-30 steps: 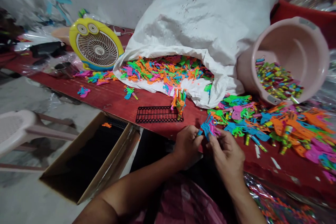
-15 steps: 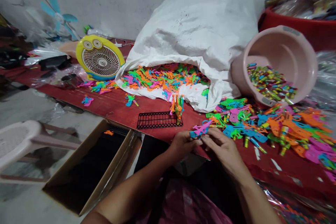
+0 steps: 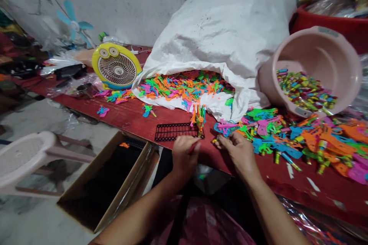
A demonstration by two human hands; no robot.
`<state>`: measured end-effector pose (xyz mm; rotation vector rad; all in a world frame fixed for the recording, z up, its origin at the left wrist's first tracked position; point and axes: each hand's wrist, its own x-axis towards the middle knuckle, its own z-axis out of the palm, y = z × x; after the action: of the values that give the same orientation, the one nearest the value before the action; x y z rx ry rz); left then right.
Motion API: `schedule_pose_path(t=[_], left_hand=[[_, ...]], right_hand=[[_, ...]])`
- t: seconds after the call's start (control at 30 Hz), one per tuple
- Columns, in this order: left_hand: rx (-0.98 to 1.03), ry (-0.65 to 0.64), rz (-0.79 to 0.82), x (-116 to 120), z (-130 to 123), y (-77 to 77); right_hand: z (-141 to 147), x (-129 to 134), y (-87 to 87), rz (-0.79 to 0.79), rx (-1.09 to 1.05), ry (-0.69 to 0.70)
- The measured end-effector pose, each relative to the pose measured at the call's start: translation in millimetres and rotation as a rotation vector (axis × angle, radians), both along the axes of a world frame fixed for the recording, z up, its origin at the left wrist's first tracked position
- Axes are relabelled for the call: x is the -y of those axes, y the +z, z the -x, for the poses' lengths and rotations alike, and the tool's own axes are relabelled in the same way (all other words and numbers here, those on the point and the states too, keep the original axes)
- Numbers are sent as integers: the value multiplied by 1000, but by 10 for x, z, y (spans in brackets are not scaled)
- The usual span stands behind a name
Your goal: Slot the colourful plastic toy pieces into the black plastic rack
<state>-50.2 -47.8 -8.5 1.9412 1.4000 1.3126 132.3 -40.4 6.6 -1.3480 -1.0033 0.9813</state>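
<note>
In the head view, the left hand (image 3: 184, 155) is curling nearly closed, thumb and fingers pinching a small red piece (image 3: 194, 146). The right hand (image 3: 240, 154) is bending inward, fingertips gripping a small yellow piece (image 3: 214, 141) near blue-and-pink toys (image 3: 225, 127) lying on the red table (image 3: 212, 159).

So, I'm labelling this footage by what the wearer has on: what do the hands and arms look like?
The left hand and right hand are gloveless; no sleeve covers either visible forearm. No watch shows. A maroon, pink-patterned cloth garment shows between the arms.
</note>
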Motion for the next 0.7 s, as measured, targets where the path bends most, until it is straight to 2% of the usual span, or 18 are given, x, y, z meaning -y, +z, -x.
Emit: schedule_pose_path(t=[0.1, 0.2, 0.3, 0.43, 0.7], left_hand=[[-257, 138, -44, -145, 133, -47], [-452, 130, -2, -211, 142, -106], [-561, 103, 37, -166, 66, -114], [-609, 83, 74, -97, -22, -113], [-582, 85, 33, -113, -42, -257]], right_hand=[[76, -116, -101, -9, 20, -1], [156, -184, -138, -31, 110, -29], [210, -202, -129, -61, 215, -60], [188, -186, -132, -88, 339, -89], [107, -168, -73, -169, 673, -44]])
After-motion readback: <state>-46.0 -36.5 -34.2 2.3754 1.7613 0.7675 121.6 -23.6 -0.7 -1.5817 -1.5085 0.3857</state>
